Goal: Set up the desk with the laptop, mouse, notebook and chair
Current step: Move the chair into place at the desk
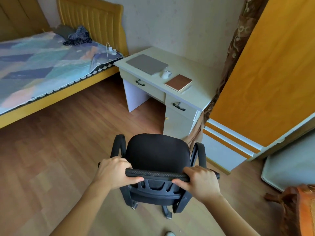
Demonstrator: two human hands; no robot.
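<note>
The step in hand looks to be bringing the black mesh-backed office chair with armrests and castors (pixel 157 160) up to the pale cream wooden counter with two black-handled drawers (pixel 201 75). The chair stands on the wood-look floor (pixel 59 150) in the lower middle of the frame, well apart from the counter, its seat facing the counter's right-hand drawer stack rather than the open knee space at centre frame. To do this well, I would judge that the chair should be rolled forward and steered towards the left of the frame, so the seat lines up with the knee space and the armrests clear the drawer front; an even push from both sides should keep the castors from swinging it aside.

The left hand (pixel 114 172) grips the left end of the backrest's top rail, fingers curled over the top and the thumb pressed along the rail's near side. The right hand (pixel 200 181) grips the right end the same way, fingers wrapped over and thumb underneath. Neither is spread; both are closed around the rail.

On the counter, in the upper middle of the frame, lie a closed grey laptop (pixel 147 64), just beside it a white mouse (pixel 166 74), and then a brown-covered notebook (pixel 178 82) towards the front edge.
</note>
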